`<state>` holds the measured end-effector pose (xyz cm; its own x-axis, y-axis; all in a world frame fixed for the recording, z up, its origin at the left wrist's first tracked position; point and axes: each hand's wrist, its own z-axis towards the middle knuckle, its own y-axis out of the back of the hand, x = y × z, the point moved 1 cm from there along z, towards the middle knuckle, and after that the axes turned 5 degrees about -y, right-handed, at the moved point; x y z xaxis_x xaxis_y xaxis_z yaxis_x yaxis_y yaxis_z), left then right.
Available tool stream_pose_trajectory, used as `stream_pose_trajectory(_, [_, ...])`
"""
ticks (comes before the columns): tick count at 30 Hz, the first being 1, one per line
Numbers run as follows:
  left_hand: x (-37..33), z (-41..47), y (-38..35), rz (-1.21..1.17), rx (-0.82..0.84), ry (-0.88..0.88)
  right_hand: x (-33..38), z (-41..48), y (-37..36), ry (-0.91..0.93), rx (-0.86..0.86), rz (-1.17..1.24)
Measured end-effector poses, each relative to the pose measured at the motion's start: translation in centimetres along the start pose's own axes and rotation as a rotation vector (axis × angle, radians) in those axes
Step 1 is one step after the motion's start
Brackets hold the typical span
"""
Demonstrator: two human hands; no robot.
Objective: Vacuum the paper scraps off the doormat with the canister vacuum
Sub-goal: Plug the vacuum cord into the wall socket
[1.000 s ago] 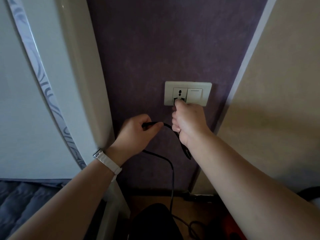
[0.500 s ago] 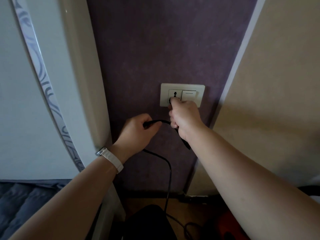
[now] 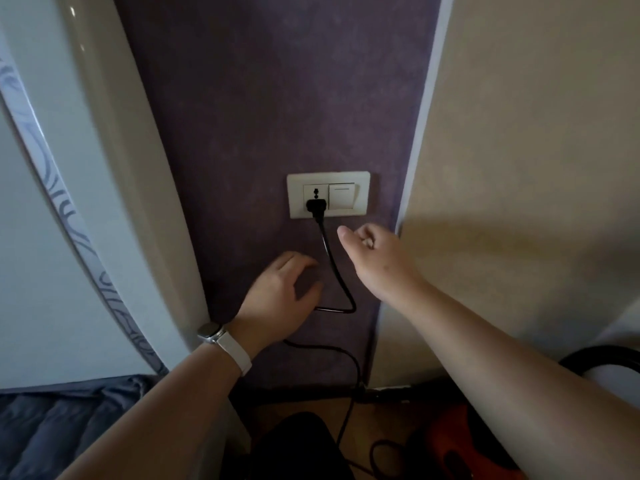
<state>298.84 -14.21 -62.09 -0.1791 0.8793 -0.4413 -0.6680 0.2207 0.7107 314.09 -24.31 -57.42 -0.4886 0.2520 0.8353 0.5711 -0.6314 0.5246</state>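
The plug (image 3: 315,206) is set in the socket (image 3: 316,193); left hand (image 3: 280,296) and right hand (image 3: 374,258) are relaxed, nothing gripped. Next, the switch (image 3: 341,196) should probably be pressed.

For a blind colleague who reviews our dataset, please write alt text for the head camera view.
A black plug sits in the wall socket beside a switch, its cord hanging down the purple wall. The right hand hovers just below, holding nothing; the cord passes behind the relaxed left hand.
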Motion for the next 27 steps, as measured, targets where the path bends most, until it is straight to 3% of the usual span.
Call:
stream_pose_trajectory(6, [-2.9,0.7,-3.9,-0.067,0.209,-0.040,-5.0,-1.0,3.2,0.131,0.021,-0.311])
stream_pose_trajectory(9, [-4.6,1.4,-6.4,0.084,0.311,0.015,-8.3,-2.0,5.9,0.143,0.038,-0.472])
stream_pose_trajectory(13, [-7.1,0.3,-7.8,0.255,0.140,0.173,-12.4,-4.1,8.6,0.062,0.183,-0.633])
stream_pose_trajectory(17, [-5.8,-3.7,-8.1,0.360,0.176,0.158,-15.5,-5.7,10.0,-0.039,0.251,-0.659])
stream_pose_trajectory(22, [-4.2,-7.5,-6.9,0.290,0.110,-0.035,-16.8,-6.7,9.6,-0.034,0.309,-0.628])
stream_pose_trajectory(27, [-4.9,-7.9,-9.1,0.119,0.274,-0.011,-17.9,-7.3,8.9,-0.010,0.371,-0.594])
